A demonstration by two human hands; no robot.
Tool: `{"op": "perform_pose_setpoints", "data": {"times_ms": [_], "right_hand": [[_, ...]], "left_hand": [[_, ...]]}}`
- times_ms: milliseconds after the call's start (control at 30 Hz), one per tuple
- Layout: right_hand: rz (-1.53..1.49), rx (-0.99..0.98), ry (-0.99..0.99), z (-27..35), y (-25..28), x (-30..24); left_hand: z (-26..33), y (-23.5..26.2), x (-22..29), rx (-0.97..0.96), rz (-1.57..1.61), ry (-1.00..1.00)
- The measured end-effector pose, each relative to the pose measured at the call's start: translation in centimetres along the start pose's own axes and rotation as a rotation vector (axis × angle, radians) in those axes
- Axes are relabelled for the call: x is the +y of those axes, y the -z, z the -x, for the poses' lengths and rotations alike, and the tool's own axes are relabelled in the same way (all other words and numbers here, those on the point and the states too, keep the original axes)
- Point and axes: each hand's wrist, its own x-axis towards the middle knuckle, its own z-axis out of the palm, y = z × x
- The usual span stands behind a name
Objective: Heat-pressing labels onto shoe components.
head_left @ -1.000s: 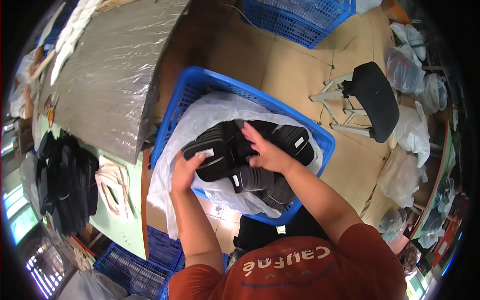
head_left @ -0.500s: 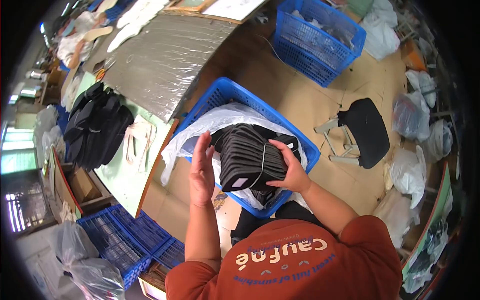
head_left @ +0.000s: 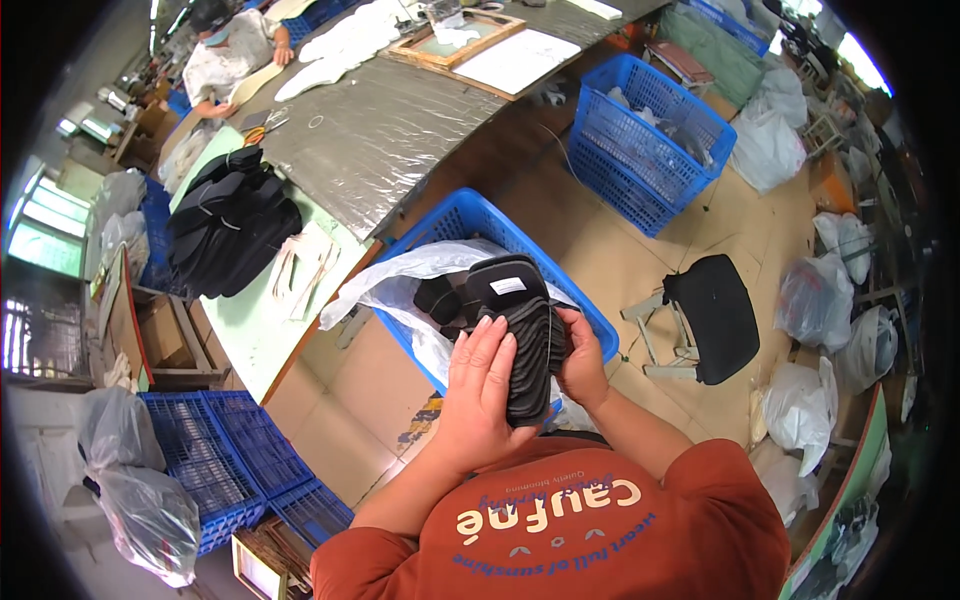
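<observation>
Between my hands stands a bundle of black insole-shaped pieces [head_left: 530,340], stacked close with rounded ends and a white label on the far end piece. My left hand [head_left: 475,385] presses against its left side, fingers extended together along the stack. At the right side my right hand [head_left: 582,360] grips the bundle, its thumb and some fingertips partly hidden. Under and beyond it is a blue plastic basket [head_left: 470,205] lined with a white plastic bag [head_left: 405,265]. More black pieces [head_left: 437,298] lie inside the bag.
On the pale green table [head_left: 255,350] at left lie black bundles [head_left: 230,225] and pale strips [head_left: 305,260]. A black-seated stool [head_left: 712,320] and another blue basket [head_left: 650,145] stand at right. A person [head_left: 235,60] works at the far left. Blue crates [head_left: 235,450] sit lower left.
The bundle has turned more upright and come nearer to me, its labelled end now facing up. My left hand, earlier raised open beside it, now lies against it. My view has shifted.
</observation>
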Motion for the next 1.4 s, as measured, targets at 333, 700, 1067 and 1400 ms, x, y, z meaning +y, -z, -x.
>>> {"op": "perform_pose_setpoints", "data": {"times_ms": [333, 700, 1067, 1400], "right_hand": [[-0.026, -0.283, 0.088, 0.0, 0.7, -1.6], [-0.039, -0.444, 0.122, 0.3, 1.3, -3.0], [-0.225, -0.317, 0.027, 1.8, 1.1, -2.2], [-0.381, -0.194, -0.181, 2.2, 2.1, -1.2]], "left_hand": [[-0.6, 3.2, 2.4, 0.045, 0.106, 0.087], [0.0, 4.9, 2.8, -0.068, 0.128, 0.094], [-0.2, 3.3, 7.0, -0.113, -0.212, 0.03], [0.1, 1.8, 7.3, -0.153, -0.265, 0.032]]}}
